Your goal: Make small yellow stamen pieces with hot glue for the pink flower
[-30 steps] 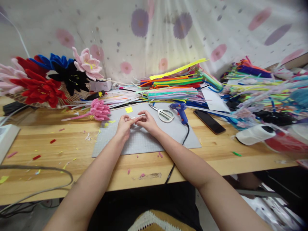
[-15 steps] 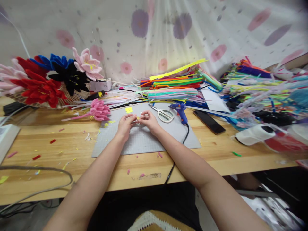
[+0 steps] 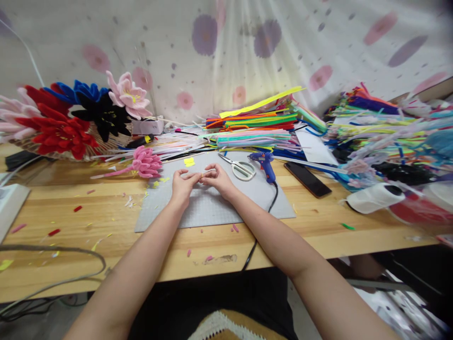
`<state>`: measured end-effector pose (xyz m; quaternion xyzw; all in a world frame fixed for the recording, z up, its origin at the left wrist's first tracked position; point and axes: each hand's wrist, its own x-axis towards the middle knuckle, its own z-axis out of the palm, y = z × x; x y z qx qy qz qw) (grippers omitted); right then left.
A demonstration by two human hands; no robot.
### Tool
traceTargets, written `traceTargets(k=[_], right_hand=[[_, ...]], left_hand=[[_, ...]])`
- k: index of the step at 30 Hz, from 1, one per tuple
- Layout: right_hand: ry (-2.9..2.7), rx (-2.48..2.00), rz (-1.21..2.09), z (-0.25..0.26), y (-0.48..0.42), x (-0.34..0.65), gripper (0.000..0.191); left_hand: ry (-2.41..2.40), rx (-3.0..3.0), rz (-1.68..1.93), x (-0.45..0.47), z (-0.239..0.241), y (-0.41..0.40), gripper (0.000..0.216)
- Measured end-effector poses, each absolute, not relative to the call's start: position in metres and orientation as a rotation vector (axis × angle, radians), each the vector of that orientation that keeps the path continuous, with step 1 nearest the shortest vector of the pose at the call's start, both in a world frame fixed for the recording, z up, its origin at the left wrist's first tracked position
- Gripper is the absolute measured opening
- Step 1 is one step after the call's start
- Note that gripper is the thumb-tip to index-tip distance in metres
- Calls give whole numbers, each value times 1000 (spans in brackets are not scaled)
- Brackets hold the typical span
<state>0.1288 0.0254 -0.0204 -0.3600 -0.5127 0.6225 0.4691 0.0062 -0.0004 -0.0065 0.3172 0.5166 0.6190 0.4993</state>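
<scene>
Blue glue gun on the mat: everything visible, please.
The glue gun is blue, apparently hard plastic, with a dark nozzle and pale markings too small to read. It lies on its side on the grey mat, near the far right corner, nozzle pointing left above the scissors, grip toward the table's near edge. A black cord runs from the grip to that edge. Nobody holds it.

A glue gun (image 3: 267, 164), scissors (image 3: 234, 164) and pipe cleaners (image 3: 255, 137) mark a craft workshop.
</scene>
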Motion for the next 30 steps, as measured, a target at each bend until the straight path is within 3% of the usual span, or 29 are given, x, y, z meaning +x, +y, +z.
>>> traceTargets(k=[30], right_hand=[[-1268, -893, 1501, -22, 27, 129, 43]], left_hand=[[1238, 807, 1495, 5, -5, 2, 52]])
